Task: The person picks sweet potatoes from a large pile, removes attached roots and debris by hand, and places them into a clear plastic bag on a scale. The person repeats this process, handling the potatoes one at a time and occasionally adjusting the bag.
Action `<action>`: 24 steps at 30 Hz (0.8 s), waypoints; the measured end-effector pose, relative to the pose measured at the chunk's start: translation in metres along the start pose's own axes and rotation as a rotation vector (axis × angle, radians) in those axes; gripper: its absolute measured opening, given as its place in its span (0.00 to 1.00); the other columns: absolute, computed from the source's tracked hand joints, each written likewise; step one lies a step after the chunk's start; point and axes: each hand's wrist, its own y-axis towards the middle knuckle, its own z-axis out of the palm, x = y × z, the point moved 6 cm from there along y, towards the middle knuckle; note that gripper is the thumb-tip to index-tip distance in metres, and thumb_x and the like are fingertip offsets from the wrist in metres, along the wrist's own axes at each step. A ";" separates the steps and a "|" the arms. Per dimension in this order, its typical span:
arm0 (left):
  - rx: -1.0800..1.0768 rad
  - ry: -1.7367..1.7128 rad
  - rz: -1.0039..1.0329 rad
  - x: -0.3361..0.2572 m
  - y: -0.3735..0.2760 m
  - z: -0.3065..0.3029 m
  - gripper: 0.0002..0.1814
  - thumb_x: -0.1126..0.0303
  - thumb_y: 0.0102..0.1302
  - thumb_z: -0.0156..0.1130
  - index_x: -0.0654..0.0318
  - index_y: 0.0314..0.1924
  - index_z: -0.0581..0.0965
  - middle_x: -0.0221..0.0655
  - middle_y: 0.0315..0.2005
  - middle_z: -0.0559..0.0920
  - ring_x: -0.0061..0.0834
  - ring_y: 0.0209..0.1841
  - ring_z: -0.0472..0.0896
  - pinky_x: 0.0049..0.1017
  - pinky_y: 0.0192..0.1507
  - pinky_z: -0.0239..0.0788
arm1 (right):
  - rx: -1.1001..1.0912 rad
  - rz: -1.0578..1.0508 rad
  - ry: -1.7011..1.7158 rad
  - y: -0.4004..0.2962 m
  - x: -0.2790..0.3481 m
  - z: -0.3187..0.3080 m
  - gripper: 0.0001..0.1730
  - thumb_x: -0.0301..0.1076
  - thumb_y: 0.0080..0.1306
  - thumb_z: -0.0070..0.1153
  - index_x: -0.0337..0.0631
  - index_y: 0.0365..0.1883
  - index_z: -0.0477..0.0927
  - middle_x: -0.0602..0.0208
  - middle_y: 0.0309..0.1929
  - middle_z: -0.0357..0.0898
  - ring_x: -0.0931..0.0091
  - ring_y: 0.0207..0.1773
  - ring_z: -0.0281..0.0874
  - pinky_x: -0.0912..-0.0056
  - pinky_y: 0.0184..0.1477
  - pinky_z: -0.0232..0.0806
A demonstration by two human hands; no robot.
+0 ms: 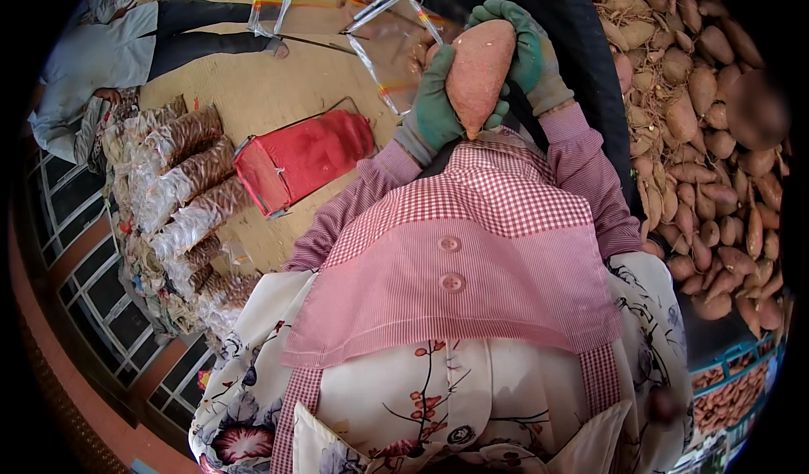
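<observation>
Both of my hands wear green-coated work gloves with grey cuffs and hold one large reddish sweet potato [481,69] between them, its pointed end towards my body. My left hand [436,104] presses against its left side. My right hand [528,50] curls round its right side, with fingertips showing beneath it. Just beyond my left hand, a clear plastic bag [392,50] with silver and orange edging hangs on a metal frame, and sweet potatoes show at its near side.
Loose sweet potatoes [689,126] form a large heap at the right, beside dark cloth [569,31]. A red fabric-covered frame [303,158] lies at the left. Filled plastic bags [196,177] stand beyond it, near another person [107,50]. A blue crate [736,360] sits lower right.
</observation>
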 end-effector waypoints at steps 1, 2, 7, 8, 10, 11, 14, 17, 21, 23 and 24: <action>-0.027 -0.035 -0.010 -0.006 -0.008 -0.014 0.48 0.30 0.63 0.47 0.66 0.67 0.64 0.58 0.54 0.76 0.52 0.45 0.81 0.50 0.46 0.76 | -0.044 -0.037 -0.293 -0.001 0.010 0.014 0.20 0.38 0.76 0.44 0.37 0.59 0.74 0.61 0.52 0.81 0.76 0.42 0.78 0.74 0.47 0.71; 0.059 -0.024 -0.075 -0.017 -0.016 -0.026 0.49 0.28 0.61 0.46 0.66 0.66 0.65 0.55 0.54 0.77 0.52 0.46 0.81 0.47 0.44 0.77 | -0.083 -0.076 -0.590 0.002 0.021 0.026 0.19 0.38 0.75 0.45 0.37 0.59 0.74 0.63 0.50 0.82 0.80 0.36 0.76 0.79 0.40 0.70; -0.099 -0.215 0.082 -0.081 -0.035 -0.082 0.34 0.37 0.67 0.50 0.61 0.55 0.76 0.47 0.44 0.82 0.49 0.41 0.82 0.50 0.40 0.78 | -0.311 -0.816 -1.913 0.024 0.136 0.050 0.27 0.45 0.68 0.58 0.37 0.59 0.74 0.67 0.43 0.83 0.86 0.26 0.69 0.84 0.29 0.63; -0.113 -0.239 0.098 -0.096 -0.034 -0.104 0.32 0.38 0.67 0.52 0.59 0.55 0.75 0.45 0.45 0.82 0.48 0.42 0.82 0.50 0.40 0.78 | -0.334 -0.925 -2.186 0.032 0.151 0.035 0.31 0.47 0.65 0.62 0.36 0.60 0.73 0.67 0.43 0.83 0.84 0.29 0.73 0.83 0.33 0.66; -0.166 -0.303 0.121 -0.116 -0.039 -0.153 0.30 0.41 0.66 0.54 0.56 0.56 0.75 0.40 0.46 0.81 0.45 0.44 0.80 0.50 0.40 0.77 | -0.451 -0.635 -2.179 0.052 0.151 0.026 0.38 0.52 0.60 0.66 0.36 0.61 0.72 0.61 0.46 0.82 0.75 0.40 0.77 0.73 0.43 0.68; -0.201 -0.336 0.128 -0.122 -0.042 -0.177 0.28 0.42 0.66 0.56 0.54 0.56 0.75 0.38 0.47 0.81 0.43 0.45 0.79 0.51 0.40 0.76 | -0.559 -0.282 -2.112 0.056 0.151 0.015 0.41 0.56 0.57 0.66 0.37 0.62 0.71 0.56 0.50 0.81 0.68 0.48 0.77 0.67 0.49 0.68; -0.396 -0.367 0.142 -0.138 -0.039 -0.232 0.28 0.43 0.64 0.59 0.50 0.57 0.75 0.34 0.47 0.80 0.41 0.45 0.78 0.51 0.40 0.76 | -0.667 -0.102 -2.196 0.060 0.156 -0.010 0.40 0.53 0.56 0.67 0.35 0.59 0.72 0.52 0.48 0.82 0.61 0.52 0.80 0.61 0.54 0.68; -0.642 -0.326 0.176 -0.143 -0.021 -0.252 0.30 0.41 0.64 0.59 0.53 0.57 0.74 0.35 0.45 0.81 0.41 0.41 0.80 0.50 0.38 0.77 | -0.634 -0.118 -2.278 0.064 0.141 0.021 0.30 0.45 0.61 0.66 0.30 0.54 0.75 0.59 0.49 0.81 0.72 0.49 0.79 0.72 0.51 0.69; -0.229 -0.417 0.003 -0.207 -0.053 -0.218 0.28 0.45 0.67 0.58 0.57 0.59 0.73 0.37 0.41 0.84 0.42 0.34 0.83 0.45 0.37 0.79 | -0.725 -0.151 -1.988 0.045 0.148 -0.006 0.37 0.43 0.61 0.66 0.30 0.62 0.69 0.51 0.58 0.77 0.66 0.59 0.75 0.67 0.62 0.64; -0.251 -0.151 0.184 -0.295 -0.085 -0.198 0.28 0.48 0.68 0.58 0.60 0.59 0.73 0.40 0.43 0.84 0.41 0.35 0.84 0.41 0.37 0.79 | -0.820 -0.165 -2.071 0.046 0.131 0.022 0.35 0.40 0.62 0.66 0.28 0.62 0.68 0.52 0.58 0.76 0.69 0.59 0.74 0.68 0.62 0.63; -0.264 -0.036 0.263 -0.338 -0.103 -0.182 0.28 0.49 0.68 0.57 0.62 0.59 0.73 0.41 0.44 0.84 0.40 0.36 0.84 0.39 0.36 0.80 | -0.796 -0.161 -2.045 0.048 0.129 0.026 0.35 0.38 0.63 0.66 0.28 0.62 0.68 0.53 0.58 0.76 0.70 0.58 0.73 0.68 0.62 0.63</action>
